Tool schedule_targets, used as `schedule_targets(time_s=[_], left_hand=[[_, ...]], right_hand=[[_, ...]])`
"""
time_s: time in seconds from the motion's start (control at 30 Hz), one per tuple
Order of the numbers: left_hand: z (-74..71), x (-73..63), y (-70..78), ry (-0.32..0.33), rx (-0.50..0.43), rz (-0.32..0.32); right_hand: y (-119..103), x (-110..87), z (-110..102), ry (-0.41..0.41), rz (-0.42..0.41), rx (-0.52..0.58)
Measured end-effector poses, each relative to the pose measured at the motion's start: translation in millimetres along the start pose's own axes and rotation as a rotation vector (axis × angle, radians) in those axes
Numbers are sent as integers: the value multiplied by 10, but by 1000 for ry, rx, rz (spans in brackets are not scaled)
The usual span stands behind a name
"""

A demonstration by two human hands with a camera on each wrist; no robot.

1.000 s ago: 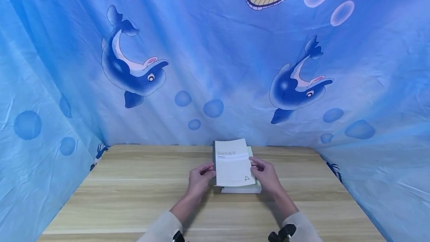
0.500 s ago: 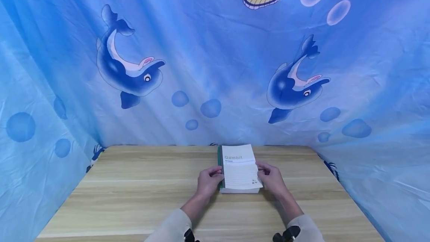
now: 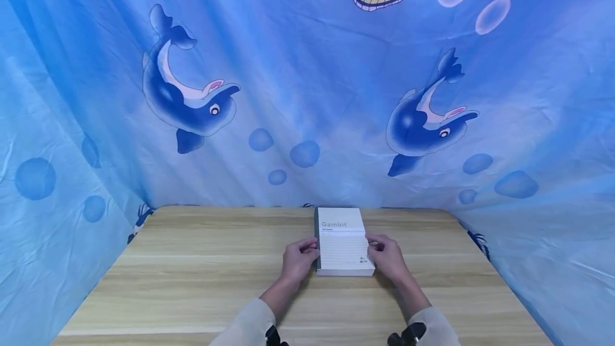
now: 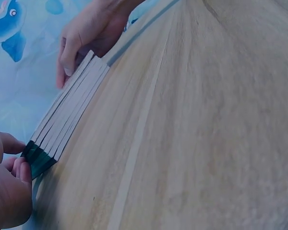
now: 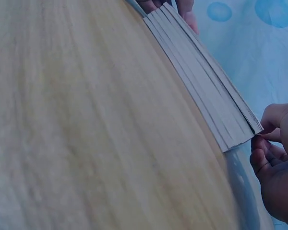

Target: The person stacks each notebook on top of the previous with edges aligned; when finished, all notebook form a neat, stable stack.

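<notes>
A stack of several notebooks (image 4: 69, 108) lies on the table, page edges facing me and dark green spines on the left. On top is a notebook (image 3: 340, 239) with a white cover, the word "Gambit" and printed lines. My left hand (image 3: 299, 261) holds the top notebook at its spine side, thumb at the upper edge and fingers curled below. From the opposite side my right hand (image 3: 386, 256) pinches its right edge; in the right wrist view a thin dark gap runs beneath this notebook near the thumb.
The wooden table (image 3: 202, 271) reaches out on both sides of the stack. Behind it hangs a blue curtain (image 3: 307, 95) with dolphins and bubbles, which also closes in the left and right sides. The stack stands near the table's back edge.
Both hands have brought the top notebook rightward and down onto the stack. Its edges now line up with the notebooks below, and its lifted cover lies flatter.
</notes>
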State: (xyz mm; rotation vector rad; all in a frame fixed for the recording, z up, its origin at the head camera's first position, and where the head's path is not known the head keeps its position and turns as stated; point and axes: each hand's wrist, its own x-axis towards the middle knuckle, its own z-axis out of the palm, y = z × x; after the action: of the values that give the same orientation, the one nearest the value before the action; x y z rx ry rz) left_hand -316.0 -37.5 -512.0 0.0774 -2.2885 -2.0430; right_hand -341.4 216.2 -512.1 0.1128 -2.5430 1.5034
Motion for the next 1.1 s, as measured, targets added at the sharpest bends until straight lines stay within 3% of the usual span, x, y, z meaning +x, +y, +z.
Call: schedule_targets(time_s=[0.9,1.0,1.1], left_hand=[[-51,-2,-34,-11,57,14],[-130,3,-17,-17,102,56],[-279,-7,87,-46,225,150]], right_hand=[[59,-48,34,11,42,-24],[45,-38,-1,18,43,-12],[-44,-44,-82,24,4,-48]])
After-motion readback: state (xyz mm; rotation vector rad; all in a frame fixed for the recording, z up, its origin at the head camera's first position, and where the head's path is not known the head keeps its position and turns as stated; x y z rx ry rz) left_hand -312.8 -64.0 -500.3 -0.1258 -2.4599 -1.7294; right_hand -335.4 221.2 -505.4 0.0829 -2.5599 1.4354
